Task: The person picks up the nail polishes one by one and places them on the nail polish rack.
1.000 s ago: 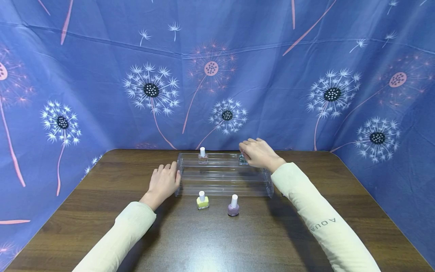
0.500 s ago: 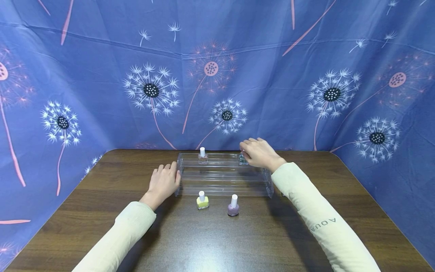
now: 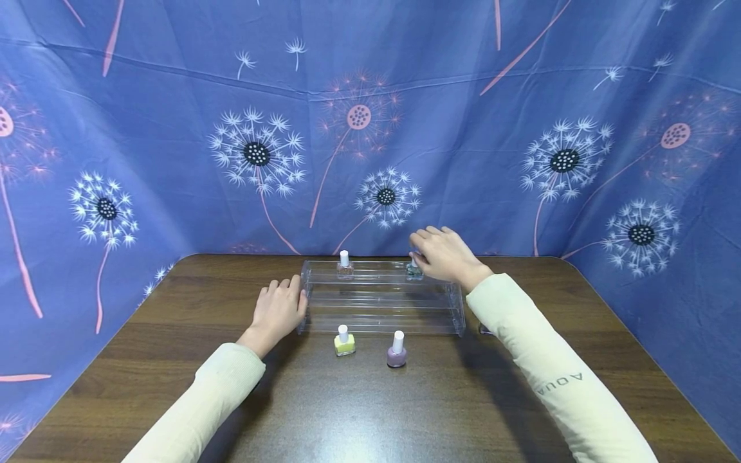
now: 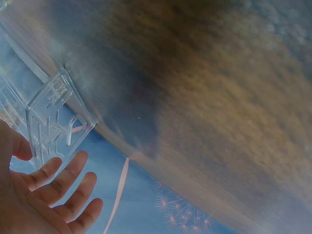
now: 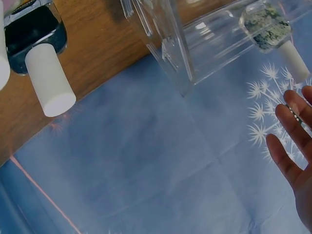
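Note:
A clear stepped acrylic rack stands toward the back of the table. On its top step sit a pale pinkish nail polish bottle at the left and a green glitter nail polish bottle at the right, both white-capped. My left hand rests against the rack's left side panel, its fingers spread and loose in the left wrist view. Just beside the glitter bottle's white cap is my right hand; the right wrist view shows its fingers extended, apart from the cap.
In front of the rack stand a yellow nail polish bottle and a purple one. A dark bottle is on the table to the rack's right, mostly behind the sleeve in the head view. A blue dandelion-print cloth hangs behind.
My right hand has lifted slightly and drawn back from the glitter bottle, so more of that bottle shows. The left hand and the rack have stayed put.

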The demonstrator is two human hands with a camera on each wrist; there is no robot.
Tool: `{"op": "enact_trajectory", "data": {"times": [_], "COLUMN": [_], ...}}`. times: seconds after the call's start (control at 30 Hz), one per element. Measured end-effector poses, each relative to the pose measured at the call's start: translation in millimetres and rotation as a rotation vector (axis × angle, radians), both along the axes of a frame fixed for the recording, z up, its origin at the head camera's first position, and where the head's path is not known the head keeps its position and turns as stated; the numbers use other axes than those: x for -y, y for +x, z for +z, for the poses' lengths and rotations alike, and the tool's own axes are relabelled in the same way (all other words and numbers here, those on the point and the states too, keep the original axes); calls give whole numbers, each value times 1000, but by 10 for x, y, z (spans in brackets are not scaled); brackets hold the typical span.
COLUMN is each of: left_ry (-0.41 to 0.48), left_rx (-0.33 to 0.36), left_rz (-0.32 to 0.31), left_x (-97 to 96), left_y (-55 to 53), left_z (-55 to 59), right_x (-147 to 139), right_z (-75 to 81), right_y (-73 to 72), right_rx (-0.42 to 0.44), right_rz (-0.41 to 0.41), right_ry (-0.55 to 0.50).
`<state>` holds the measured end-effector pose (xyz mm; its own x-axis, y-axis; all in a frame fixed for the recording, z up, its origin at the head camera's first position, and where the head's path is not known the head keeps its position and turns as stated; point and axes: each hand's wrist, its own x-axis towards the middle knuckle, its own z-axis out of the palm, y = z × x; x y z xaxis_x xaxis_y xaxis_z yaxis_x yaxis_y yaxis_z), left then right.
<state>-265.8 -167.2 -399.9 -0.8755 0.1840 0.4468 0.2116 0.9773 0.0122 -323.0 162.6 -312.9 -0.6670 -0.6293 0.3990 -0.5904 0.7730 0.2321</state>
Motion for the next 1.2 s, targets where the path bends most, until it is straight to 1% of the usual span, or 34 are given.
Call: {"op": "enact_trajectory", "data": {"times": [0.23,0.47,0.73,0.97,1.2], "left_ry": [-4,-7,0,6,7], "left_rx": [6,10,19,8,6], "left_rz": [4,3,6,1,-2], "left_x": [5,1,1,2,1], "left_y": [3,5,4,8,7], "left_z": [4,12,8,6,2], "right_x": [-4,9,45,80,94], "right_z": [60,65,8,-50,-158], "right_y": [70,145,251,368,469], "right_rx": [-26,-91,-120,-133,-156], "right_rz": [8,54,69,101,137], "right_ry": [0,-7,12,12,17]}}
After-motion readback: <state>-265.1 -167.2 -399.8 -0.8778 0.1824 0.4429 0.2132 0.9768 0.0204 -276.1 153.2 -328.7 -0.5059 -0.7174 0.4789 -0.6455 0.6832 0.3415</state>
